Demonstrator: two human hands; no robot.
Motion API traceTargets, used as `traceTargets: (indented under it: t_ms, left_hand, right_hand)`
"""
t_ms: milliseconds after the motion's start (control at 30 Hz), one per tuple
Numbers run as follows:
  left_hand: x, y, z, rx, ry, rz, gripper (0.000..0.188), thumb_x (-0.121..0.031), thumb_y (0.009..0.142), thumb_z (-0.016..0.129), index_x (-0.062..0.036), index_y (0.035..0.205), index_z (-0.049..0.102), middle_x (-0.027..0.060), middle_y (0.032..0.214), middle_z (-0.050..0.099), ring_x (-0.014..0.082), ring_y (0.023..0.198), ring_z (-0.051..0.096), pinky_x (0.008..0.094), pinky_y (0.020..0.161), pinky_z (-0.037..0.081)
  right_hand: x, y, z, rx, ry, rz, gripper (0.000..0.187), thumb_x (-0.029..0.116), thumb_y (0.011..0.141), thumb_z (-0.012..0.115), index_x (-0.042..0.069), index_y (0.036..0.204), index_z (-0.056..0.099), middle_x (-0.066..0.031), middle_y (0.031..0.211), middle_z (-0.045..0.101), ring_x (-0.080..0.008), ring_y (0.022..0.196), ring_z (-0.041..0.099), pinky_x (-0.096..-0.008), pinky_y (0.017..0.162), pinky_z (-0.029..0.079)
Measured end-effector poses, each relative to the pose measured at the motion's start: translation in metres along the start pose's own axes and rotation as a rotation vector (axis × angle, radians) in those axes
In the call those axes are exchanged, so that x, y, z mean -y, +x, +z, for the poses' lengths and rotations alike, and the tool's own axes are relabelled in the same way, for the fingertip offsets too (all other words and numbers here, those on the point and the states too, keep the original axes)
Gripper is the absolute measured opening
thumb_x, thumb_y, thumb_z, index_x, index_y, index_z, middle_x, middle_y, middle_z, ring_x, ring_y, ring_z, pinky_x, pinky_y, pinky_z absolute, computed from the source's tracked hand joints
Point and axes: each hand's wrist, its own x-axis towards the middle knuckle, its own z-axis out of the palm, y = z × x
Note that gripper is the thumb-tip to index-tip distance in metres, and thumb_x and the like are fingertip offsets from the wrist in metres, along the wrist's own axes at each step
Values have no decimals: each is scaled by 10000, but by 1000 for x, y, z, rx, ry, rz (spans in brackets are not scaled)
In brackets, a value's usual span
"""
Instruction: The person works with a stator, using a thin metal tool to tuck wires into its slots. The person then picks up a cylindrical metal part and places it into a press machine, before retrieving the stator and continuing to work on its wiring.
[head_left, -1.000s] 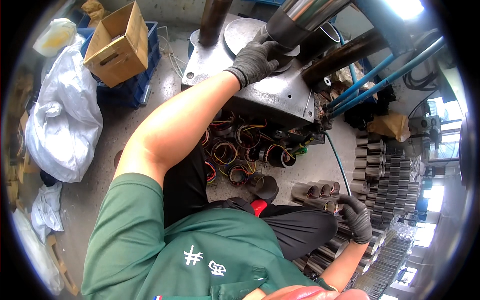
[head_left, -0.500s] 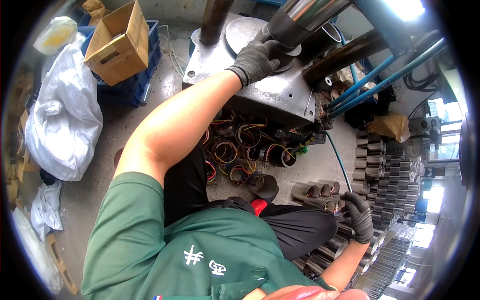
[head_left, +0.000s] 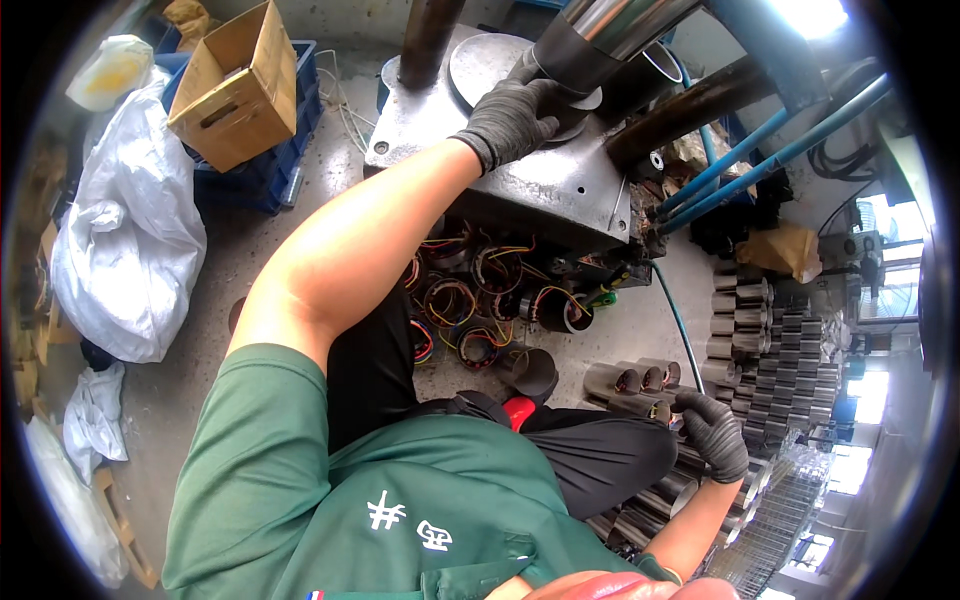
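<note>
My left hand (head_left: pixel 508 118), in a dark grey glove, reaches up to the press. Its fingers and thumb curve against the near side of a dark metal sleeve (head_left: pixel 568 62), which stands tilted in this view below a shiny steel column (head_left: pixel 632 22). A round plate (head_left: pixel 485 68) lies beside it on the metal press bed (head_left: pixel 420 130). At the lower right, my gloved right hand (head_left: pixel 712 437) is closed, its curled fingers at the lower end of a thin dark rod (head_left: pixel 680 325) coming from the press. The palm side of that grip is hidden.
Wound stator rings with coloured wires (head_left: pixel 478 348) lie on the floor under the press. Rows of metal cylinders (head_left: pixel 740 320) stand to the right. Blue pipes (head_left: pixel 770 150) cross the upper right. A cardboard box (head_left: pixel 235 95) sits on a blue crate (head_left: pixel 245 190), near white sacks (head_left: pixel 130 240).
The fingers of my right hand have curled in further at the rod's end, and that hand has shifted slightly. My left hand stays at the sleeve.
</note>
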Motion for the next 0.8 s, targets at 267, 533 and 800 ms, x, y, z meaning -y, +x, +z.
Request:
traceTargets:
  t_ms: [267,533,800]
  left_hand:
    - [-1,-1,0,0,-7,-14,589,-194,847,714,-44,1402,587,143,1545,467,351,1333,557,406,1153,454]
    - [-3,-1,0,29,12,-47,590,-212,849,715,-50,1402,589,149,1546,468,362,1320,564,419,1144,462]
    - [-4,-1,-4,39,7,-36,607,-222,852,724,-51,1416,576,153,1544,470,365,1323,561,421,1144,460]
  right_hand:
    - [6,-2,-2,-9,99,91,295,124,968,583,6,1221,680,-56,1005,742,-98,654,627,-260,590,519]
    - [8,-2,-1,-112,198,128,278,31,973,570,23,1220,696,-58,1031,740,-95,703,622,-257,633,521]
    - [11,-4,-4,-179,368,78,291,42,966,571,14,1229,692,-72,1047,754,-91,691,623,-260,637,535]
